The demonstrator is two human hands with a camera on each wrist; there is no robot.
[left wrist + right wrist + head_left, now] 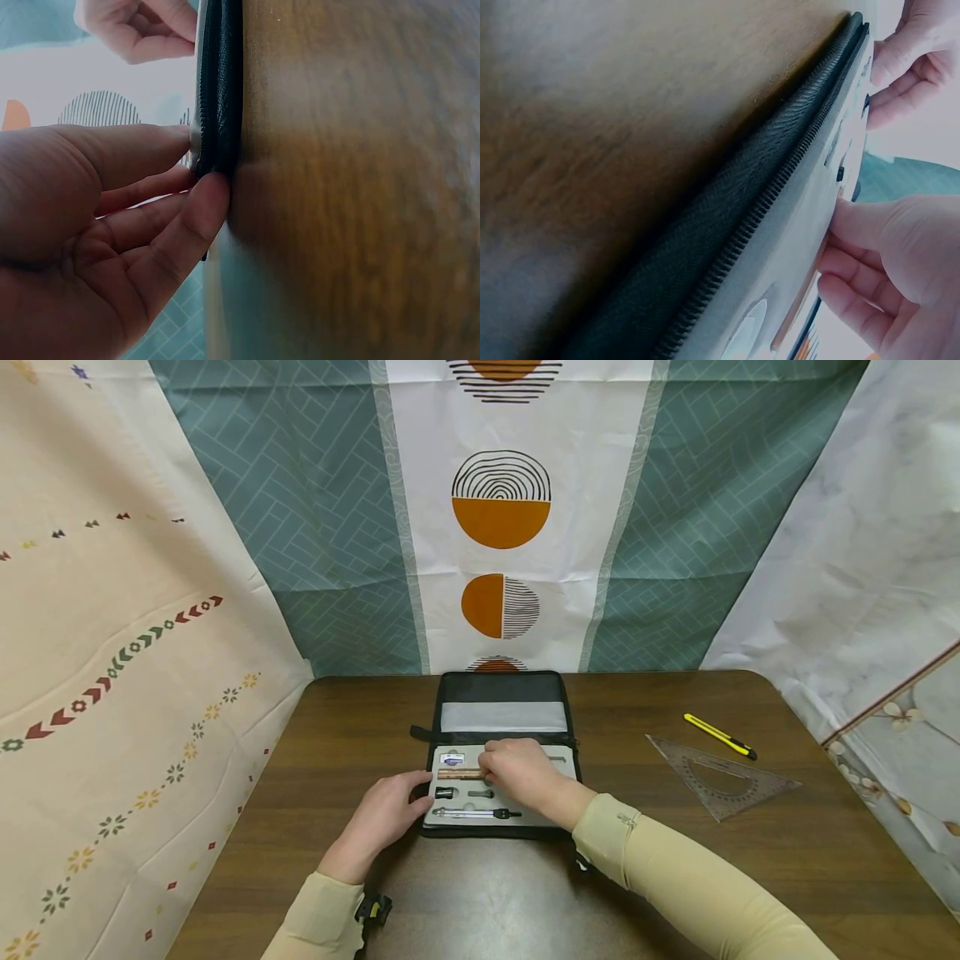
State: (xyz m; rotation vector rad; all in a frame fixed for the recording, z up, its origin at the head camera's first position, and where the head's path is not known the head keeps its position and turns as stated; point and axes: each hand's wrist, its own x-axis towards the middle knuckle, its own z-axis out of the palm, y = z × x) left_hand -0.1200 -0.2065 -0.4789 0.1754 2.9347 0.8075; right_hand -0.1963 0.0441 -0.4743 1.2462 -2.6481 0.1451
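No lettering, number or sign is legible.

Soft light in the head view, pale glare on the tabletop (pixel 487 893); dimmer, bluish wrist views, wood grain blurry.

1 bench (pixel 352 718), 1 case (pixel 502 690), 1 triangle (pixel 722 805), 1 cutter (pixel 718 735), 2 grips: left hand (pixel 386 814), right hand (pixel 525 772). Case: at least 1 compass (pixel 472 813), 1 brown stick (pixel 457 773), 1 white-blue block (pixel 452 759), 1 black cylinder (pixel 445 792), 1 grey piece (pixel 481 793).
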